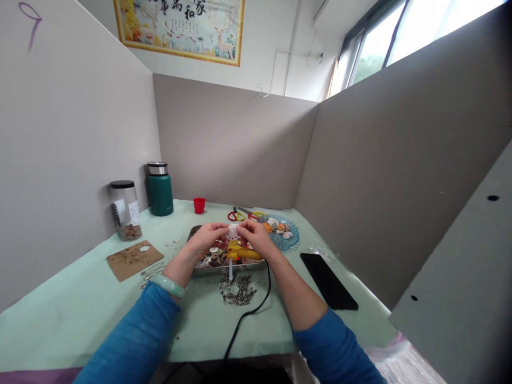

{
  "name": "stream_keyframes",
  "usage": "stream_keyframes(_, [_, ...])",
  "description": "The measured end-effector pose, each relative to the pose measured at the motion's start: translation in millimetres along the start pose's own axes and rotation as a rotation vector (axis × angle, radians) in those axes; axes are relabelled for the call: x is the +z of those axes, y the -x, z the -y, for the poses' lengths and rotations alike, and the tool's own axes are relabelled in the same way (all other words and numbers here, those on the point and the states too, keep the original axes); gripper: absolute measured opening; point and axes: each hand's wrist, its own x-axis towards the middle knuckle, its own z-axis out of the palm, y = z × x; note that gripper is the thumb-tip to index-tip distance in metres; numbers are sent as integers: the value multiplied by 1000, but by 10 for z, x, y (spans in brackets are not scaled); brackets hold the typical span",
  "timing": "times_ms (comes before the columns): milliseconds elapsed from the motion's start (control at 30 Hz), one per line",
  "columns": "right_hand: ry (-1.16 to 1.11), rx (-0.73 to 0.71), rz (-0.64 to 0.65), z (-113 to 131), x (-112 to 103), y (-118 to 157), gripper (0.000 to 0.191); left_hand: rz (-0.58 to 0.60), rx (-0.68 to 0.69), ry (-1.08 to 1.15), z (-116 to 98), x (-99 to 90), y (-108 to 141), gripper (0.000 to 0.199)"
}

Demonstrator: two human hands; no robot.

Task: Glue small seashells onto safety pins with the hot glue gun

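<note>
My left hand [208,239] and my right hand [256,238] meet above a metal tray, both pinching a small whitish shell-like piece [233,231] between their fingertips. Just beneath them a yellow glue gun [244,253] lies across the tray [216,270], its pale glue stick pointing toward me and its black cord running to the table's front edge. Shells [212,258] fill the tray. A pile of small silvery metal pieces [238,290] lies in front of it.
Behind the tray are a red cup [199,205], scissors [236,215] and a blue plate [294,234] of shells. A black phone-like slab [328,281] lies right. At left stand a green flask [160,192] and a jar [128,213], near brown cardboard [134,260].
</note>
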Motion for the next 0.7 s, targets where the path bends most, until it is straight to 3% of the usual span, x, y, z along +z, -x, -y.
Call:
stream_keyframes(333, [34, -14, -10, -2, 36, -2, 24, -22, 64, -14, 23, -8, -14, 31])
stream_keyframes(700, [104, -56, 0, 30, 42, 21, 27, -4, 43, 29, 8, -36, -11, 32])
